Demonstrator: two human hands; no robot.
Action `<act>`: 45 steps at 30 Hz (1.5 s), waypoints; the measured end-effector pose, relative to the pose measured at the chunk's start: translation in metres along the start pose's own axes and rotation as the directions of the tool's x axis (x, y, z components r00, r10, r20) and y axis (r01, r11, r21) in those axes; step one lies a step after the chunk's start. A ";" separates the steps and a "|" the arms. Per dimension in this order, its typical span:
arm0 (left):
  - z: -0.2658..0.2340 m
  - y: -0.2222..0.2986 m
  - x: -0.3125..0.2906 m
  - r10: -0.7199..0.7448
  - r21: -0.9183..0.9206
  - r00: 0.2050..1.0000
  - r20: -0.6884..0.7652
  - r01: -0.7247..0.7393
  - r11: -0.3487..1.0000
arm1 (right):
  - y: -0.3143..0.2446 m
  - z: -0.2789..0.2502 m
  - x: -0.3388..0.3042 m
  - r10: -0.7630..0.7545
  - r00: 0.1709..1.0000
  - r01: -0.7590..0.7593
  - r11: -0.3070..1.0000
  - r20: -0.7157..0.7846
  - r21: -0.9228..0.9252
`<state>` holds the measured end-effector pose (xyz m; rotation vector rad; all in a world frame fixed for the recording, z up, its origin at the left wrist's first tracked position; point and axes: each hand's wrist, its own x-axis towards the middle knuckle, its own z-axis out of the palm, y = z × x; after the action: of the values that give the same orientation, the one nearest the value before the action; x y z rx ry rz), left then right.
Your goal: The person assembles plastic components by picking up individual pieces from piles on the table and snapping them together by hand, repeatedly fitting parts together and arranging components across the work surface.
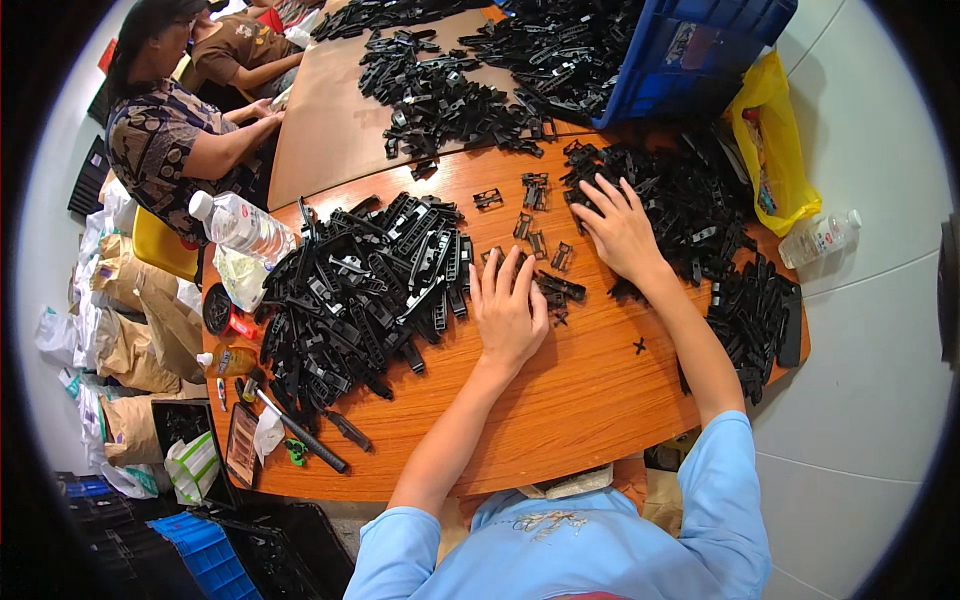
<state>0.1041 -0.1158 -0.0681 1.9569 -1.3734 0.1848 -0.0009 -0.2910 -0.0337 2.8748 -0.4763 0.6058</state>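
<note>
My left hand point(508, 315) lies palm down over the wooden table, fingers stretched out, at the right edge of a heap of long black plastic parts point(350, 285). Small black plastic frames point(536, 240) lie loose between my two hands, and a few black pieces point(560, 288) sit right beside my left thumb. Farther to the right, my right hand point(620, 230) reaches out with its fingers spread, at the near-left side of another pile of black parts point(695, 195). What is under either palm is hidden.
A blue crate point(690, 60) stands at the far right near more black parts point(430, 95). A yellow bag point(775, 140) and a water bottle point(820, 238) are at the right edge. Left are another bottle point(245, 225), a phone point(242, 445) and a black rod point(315, 445). Two people sit far left.
</note>
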 end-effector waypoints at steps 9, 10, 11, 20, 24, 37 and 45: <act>0.007 -0.003 -0.001 -0.041 -0.129 0.999 -0.012 0.039 0.991 | -0.062 -0.029 -0.041 0.001 0.995 -0.036 0.934 0.098 0.357; 0.007 -0.004 -0.001 -0.033 -0.123 0.999 -0.008 0.032 0.992 | -0.061 -0.029 -0.042 0.000 0.995 -0.035 0.933 0.097 0.357; 0.008 -0.004 -0.001 -0.033 -0.123 0.999 -0.008 0.032 0.992 | -0.057 -0.030 -0.042 -0.010 0.999 -0.001 0.947 0.033 0.321; 0.006 0.012 0.010 0.041 0.118 0.995 0.094 -0.052 0.992 | 0.042 -0.055 -0.040 0.357 0.898 -0.388 0.918 -0.258 -0.080; 0.014 0.006 0.007 0.064 0.101 0.984 0.166 -0.081 0.992 | 0.072 -0.040 -0.040 0.441 0.864 -0.483 0.862 -0.242 -0.153; 0.019 0.024 0.005 0.233 -0.072 0.970 0.063 -0.229 0.971 | -0.023 0.036 0.071 0.055 0.998 -0.052 0.898 0.004 0.437; 0.014 0.024 0.009 0.040 -0.060 0.999 -0.001 -0.040 0.997 | -0.045 0.003 0.064 -0.084 0.901 -0.201 0.790 0.427 0.579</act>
<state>0.0829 -0.1352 -0.0623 1.8810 -1.4025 0.1603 0.0714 -0.2667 -0.0139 3.6652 -0.5012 0.1084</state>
